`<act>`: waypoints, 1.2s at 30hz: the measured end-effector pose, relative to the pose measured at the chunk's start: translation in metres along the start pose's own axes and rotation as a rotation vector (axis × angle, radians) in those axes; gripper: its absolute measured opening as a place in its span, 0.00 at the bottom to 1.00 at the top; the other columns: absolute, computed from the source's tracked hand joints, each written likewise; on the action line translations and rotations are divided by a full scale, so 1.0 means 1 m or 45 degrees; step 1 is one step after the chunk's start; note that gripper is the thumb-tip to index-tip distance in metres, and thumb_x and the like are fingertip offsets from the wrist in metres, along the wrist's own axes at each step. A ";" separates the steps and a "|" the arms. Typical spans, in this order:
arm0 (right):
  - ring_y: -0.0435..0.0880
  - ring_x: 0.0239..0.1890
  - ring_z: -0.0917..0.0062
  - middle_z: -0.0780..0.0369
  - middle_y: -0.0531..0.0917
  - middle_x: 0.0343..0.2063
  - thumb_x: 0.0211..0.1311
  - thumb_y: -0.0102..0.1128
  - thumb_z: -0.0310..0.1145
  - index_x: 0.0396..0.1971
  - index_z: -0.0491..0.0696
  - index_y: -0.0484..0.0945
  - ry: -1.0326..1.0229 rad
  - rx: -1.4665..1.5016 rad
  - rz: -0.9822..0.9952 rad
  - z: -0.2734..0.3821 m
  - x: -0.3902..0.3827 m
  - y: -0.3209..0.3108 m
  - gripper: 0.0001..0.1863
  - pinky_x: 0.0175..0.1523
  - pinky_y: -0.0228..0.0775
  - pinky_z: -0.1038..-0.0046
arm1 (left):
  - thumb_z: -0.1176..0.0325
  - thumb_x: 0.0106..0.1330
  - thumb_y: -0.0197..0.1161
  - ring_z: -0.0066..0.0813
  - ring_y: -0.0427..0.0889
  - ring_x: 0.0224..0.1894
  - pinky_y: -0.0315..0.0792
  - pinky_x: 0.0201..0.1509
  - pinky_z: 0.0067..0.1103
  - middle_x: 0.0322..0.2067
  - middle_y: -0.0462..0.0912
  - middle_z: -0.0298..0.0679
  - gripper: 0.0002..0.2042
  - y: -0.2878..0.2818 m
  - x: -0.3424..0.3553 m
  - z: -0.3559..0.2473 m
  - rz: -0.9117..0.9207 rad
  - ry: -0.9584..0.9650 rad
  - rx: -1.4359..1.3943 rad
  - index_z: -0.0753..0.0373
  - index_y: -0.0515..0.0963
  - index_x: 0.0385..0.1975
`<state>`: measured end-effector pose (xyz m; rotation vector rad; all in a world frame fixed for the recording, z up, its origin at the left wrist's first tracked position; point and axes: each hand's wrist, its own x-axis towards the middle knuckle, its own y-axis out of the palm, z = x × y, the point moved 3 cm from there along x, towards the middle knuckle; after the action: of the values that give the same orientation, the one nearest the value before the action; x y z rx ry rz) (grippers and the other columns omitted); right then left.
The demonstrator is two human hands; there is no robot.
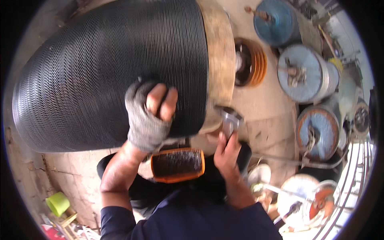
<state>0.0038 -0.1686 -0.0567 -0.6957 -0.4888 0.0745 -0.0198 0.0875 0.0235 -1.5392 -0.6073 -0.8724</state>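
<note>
A large drum wound with dark wire fills the upper left, with a bare tan band at its right end. My left hand, in a grey fingerless glove, presses against the wound wire near its lower edge. My right hand grips a metal pliers-like tool whose head points up at the drum's tan end. Between my forearms lies an orange-rimmed tray of dark material.
Several blue and orange spools stand on the concrete floor at the right, one orange-ringed reel beside the drum. A metal railing runs along the lower right. A green cup sits lower left.
</note>
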 end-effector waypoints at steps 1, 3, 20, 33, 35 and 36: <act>0.84 0.31 0.43 0.45 0.84 0.29 0.74 0.57 0.31 0.44 0.37 0.74 0.015 0.003 0.046 0.003 -0.002 -0.005 0.11 0.32 0.74 0.57 | 0.75 0.52 0.62 0.47 0.77 0.52 0.70 0.60 0.47 0.50 0.75 0.42 0.25 -0.003 -0.002 0.004 -0.035 -0.025 0.053 0.55 0.78 0.54; 0.83 0.25 0.53 0.49 0.82 0.24 0.76 0.57 0.33 0.39 0.39 0.74 0.020 -0.057 0.021 0.004 -0.008 -0.018 0.11 0.29 0.71 0.61 | 0.77 0.51 0.62 0.47 0.77 0.52 0.70 0.61 0.46 0.51 0.76 0.41 0.26 0.006 -0.005 0.004 -0.097 -0.020 0.120 0.54 0.78 0.54; 0.77 0.21 0.72 0.58 0.78 0.19 0.77 0.57 0.39 0.38 0.40 0.74 0.492 0.070 -0.045 -0.003 -0.168 -0.106 0.15 0.30 0.70 0.68 | 0.73 0.57 0.68 0.36 0.82 0.40 0.78 0.46 0.36 0.44 0.77 0.36 0.18 0.036 0.004 0.019 -0.328 0.136 0.404 0.53 0.78 0.48; 0.85 0.31 0.51 0.47 0.83 0.29 0.75 0.59 0.36 0.45 0.39 0.78 0.252 -0.045 -0.012 0.059 -0.189 -0.099 0.14 0.37 0.75 0.63 | 0.67 0.63 0.66 0.38 0.81 0.48 0.73 0.56 0.39 0.47 0.78 0.40 0.13 0.033 0.011 0.018 -0.034 0.031 0.412 0.54 0.80 0.48; 0.85 0.31 0.51 0.47 0.83 0.29 0.75 0.59 0.36 0.44 0.39 0.78 0.279 -0.008 0.008 0.056 -0.193 -0.098 0.13 0.36 0.74 0.63 | 0.68 0.64 0.66 0.39 0.81 0.48 0.72 0.57 0.40 0.46 0.78 0.40 0.12 0.024 0.011 0.013 -0.055 -0.036 0.395 0.54 0.80 0.47; 0.85 0.30 0.52 0.47 0.82 0.29 0.75 0.59 0.36 0.43 0.39 0.78 0.303 -0.002 0.022 0.057 -0.192 -0.098 0.13 0.36 0.74 0.63 | 0.68 0.66 0.64 0.42 0.81 0.48 0.71 0.59 0.43 0.44 0.79 0.41 0.10 0.022 0.011 0.014 -0.102 0.047 0.398 0.55 0.80 0.46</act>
<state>-0.2011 -0.2532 -0.0355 -0.7001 -0.2549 0.0068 0.0069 0.0969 0.0193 -1.2219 -0.7452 -0.8208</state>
